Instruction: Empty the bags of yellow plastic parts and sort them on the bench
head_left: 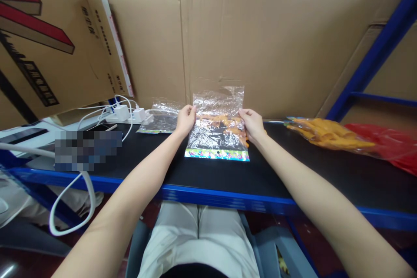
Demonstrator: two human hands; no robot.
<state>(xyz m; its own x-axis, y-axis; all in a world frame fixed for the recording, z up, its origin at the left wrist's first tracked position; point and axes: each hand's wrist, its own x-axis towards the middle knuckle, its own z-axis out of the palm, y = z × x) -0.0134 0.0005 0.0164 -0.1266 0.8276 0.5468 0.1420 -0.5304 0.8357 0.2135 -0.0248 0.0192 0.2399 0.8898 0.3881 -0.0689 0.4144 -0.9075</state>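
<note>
A clear plastic bag (217,128) with a colourful printed strip along its near edge lies on the black shelf top (325,173). An orange item shows through the bag near its middle. My left hand (186,119) pinches the bag's left edge. My right hand (252,124) pinches its right edge. Both hands hold the bag flat, its far end curling up against the cardboard wall (276,43).
More clear bags (159,118) lie at the left. Orange items in plastic (325,134) and a red bag (391,145) sit at the right. White chargers with cables (127,114) and a phone (104,127) are at the left. A blue shelf edge (228,197) runs along the front.
</note>
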